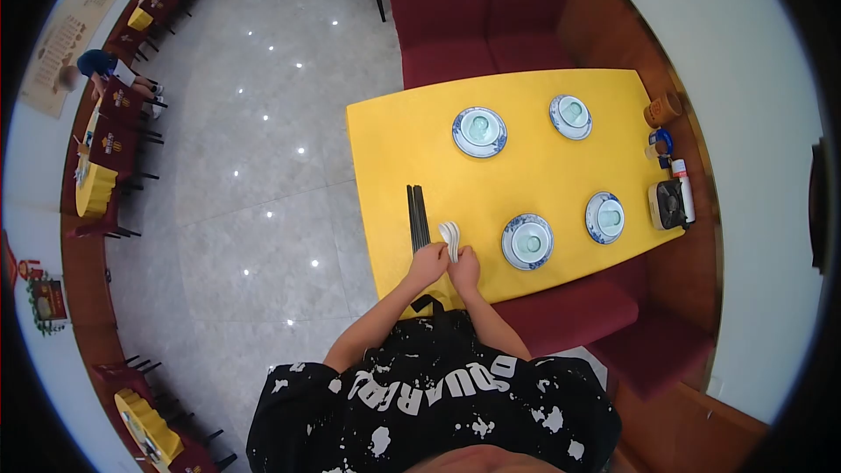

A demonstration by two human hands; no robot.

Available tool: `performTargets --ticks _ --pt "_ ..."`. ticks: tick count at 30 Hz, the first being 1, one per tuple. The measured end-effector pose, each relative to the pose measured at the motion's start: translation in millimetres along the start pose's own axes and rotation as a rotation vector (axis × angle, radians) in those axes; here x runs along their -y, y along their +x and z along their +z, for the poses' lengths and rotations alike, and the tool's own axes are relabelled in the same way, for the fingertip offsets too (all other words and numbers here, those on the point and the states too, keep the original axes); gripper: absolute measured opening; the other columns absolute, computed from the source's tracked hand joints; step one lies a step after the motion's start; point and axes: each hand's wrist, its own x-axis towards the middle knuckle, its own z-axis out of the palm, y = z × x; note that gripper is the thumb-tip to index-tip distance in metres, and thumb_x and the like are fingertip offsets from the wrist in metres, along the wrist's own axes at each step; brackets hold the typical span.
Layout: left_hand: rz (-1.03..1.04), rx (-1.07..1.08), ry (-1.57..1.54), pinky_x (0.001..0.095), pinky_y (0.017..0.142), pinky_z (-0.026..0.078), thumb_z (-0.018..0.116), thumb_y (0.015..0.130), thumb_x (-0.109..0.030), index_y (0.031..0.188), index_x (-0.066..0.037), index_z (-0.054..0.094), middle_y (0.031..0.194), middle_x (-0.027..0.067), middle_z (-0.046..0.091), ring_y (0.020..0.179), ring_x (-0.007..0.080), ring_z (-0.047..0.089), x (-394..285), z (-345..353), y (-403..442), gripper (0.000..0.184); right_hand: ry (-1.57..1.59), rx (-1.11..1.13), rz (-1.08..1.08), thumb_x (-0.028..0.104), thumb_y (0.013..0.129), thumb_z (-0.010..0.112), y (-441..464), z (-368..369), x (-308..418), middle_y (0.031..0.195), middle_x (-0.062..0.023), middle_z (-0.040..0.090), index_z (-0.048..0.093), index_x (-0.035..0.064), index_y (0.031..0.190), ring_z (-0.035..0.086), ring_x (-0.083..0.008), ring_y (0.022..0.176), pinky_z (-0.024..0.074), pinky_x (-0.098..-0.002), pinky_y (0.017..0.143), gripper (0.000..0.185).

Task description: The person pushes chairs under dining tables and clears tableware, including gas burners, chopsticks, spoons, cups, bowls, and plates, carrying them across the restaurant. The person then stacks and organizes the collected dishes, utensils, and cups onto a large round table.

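Now the two hands are close together, near the front left corner of the yellow surface (pixel 385 149). The right hand (pixel 465 270) is closed on the handles of some white spoons (pixel 450 233), and their round ends point away from the person. The left hand (pixel 427 265) is bent over the near ends of a bunch of black chopsticks (pixel 417 210). I cannot tell if it grips them, because its fingers are partly hidden. The chopsticks point to the far side, and a strip of yellow lies between them and the left edge.

Just right of the right hand, and apart from it, is the nearest plate (pixel 508 257) with a small bowl on it. Three more blue and white plates with bowls sit farther off, one to the right and two toward the far edge. A wide patch of yellow is in the middle of the four, with room to move.

At the right edge, by the wall, are a brown pot (pixel 663 109), a white bottle (pixel 686 194) and a black and white box (pixel 668 205). Red seats (pixel 438 9) stand past the far edge. To the left is a wide grey floor (pixel 263 140).
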Motion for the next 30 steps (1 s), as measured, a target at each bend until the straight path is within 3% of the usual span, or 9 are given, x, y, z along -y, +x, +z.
performTargets --ticks 2,5,7,9,10,17,22,25,30 --pt "0.014 -0.084 -0.071 0.0477 0.083 0.051 0.055 0.088 -0.016 0.102 0.004 0.067 0.099 0.0237 0.067 0.093 0.0392 0.065 -3 -16 -13 0.027 -0.028 -0.017 -0.02 0.022 0.076 0.076 -5 -1 10 0.089 -0.018 0.062 0.057 0.0016 0.091 0.061 -0.0381 0.086 0.0491 -0.047 0.075 0.032" --pt "0.133 -0.276 0.221 0.0521 0.091 0.046 0.059 0.087 -0.018 0.119 0.002 0.06 0.125 0.0215 0.058 0.112 0.0397 0.056 22 -18 -23 0.037 -0.087 -0.074 -0.057 0.022 0.077 0.075 -13 3 20 0.091 -0.0185 0.061 0.056 0.0019 0.093 0.059 -0.0385 0.089 0.0482 -0.0473 0.077 0.032" --pt "-0.008 -0.197 0.328 0.0653 0.103 0.031 0.063 0.087 -0.034 0.142 -0.002 0.041 0.148 0.0277 0.032 0.135 0.0497 0.03 40 -12 -25 0.068 -0.13 -0.131 -0.054 0.022 0.076 0.075 -17 8 25 0.091 -0.0188 0.06 0.055 0.0021 0.093 0.059 -0.0384 0.087 0.0478 -0.0476 0.076 0.033" --pt "-0.083 -0.213 0.421 0.0698 0.107 0.023 0.064 0.086 -0.042 0.149 -0.003 0.032 0.153 0.0328 0.02 0.14 0.0538 0.019 49 0 -22 0.081 -0.125 -0.111 -0.002 0.024 0.078 0.073 -18 11 29 0.093 -0.019 0.06 0.055 0.0016 0.095 0.058 -0.0391 0.092 0.0472 -0.0482 0.08 0.033" --pt "-0.065 -0.175 0.339 0.0744 0.107 0.012 0.063 0.084 -0.05 0.154 -0.004 0.022 0.156 0.0349 0.011 0.143 0.0552 0.009 61 8 -15 0.093 -0.125 -0.104 0.029 0.025 0.079 0.073 -20 13 28 0.094 -0.0191 0.06 0.055 0.0013 0.095 0.057 -0.0395 0.095 0.047 -0.0485 0.081 0.033" --pt "0.095 -0.21 0.478 0.0742 0.108 0.009 0.061 0.087 -0.044 0.153 -0.002 0.025 0.156 0.034 0.012 0.144 0.0538 0.01 80 17 -15 0.086 -0.165 -0.314 0.178 0.025 0.076 0.074 -64 40 25 0.09 -0.0193 0.059 0.055 0.0005 0.092 0.059 -0.0394 0.086 0.0474 -0.048 0.076 0.035" --pt "0.295 -0.127 0.471 0.0601 0.116 0.015 0.053 0.09 -0.027 0.151 -0.002 0.029 0.156 0.0328 0.017 0.145 0.0496 0.017 107 -4 -26 0.07 -0.091 -0.4 0.335 0.022 0.076 0.075 -92 64 41 0.091 -0.0198 0.059 0.054 0.0005 0.093 0.059 -0.0406 0.087 0.0473 -0.0493 0.078 0.034" --pt "0.503 0.0 0.477 0.057 0.117 0.018 0.052 0.091 -0.026 0.151 -0.002 0.03 0.155 0.032 0.02 0.144 0.0481 0.02 129 -31 -22 0.068 -0.083 -0.476 0.361 0.023 0.075 0.075 -95 80 48 0.086 -0.0184 0.059 0.055 0.0002 0.09 0.06 -0.0382 0.081 0.048 -0.0468 0.074 0.034" --pt "0.65 0.128 0.558 0.0527 0.118 0.02 0.052 0.09 -0.022 0.15 -0.012 0.037 0.157 0.0199 0.026 0.146 0.0352 0.026 134 -66 -10 0.062 -0.019 -0.518 0.383 0.024 0.075 0.075 -94 94 38 0.086 -0.0189 0.06 0.055 0.0004 0.09 0.06 -0.039 0.082 0.0481 -0.0478 0.075 0.035"
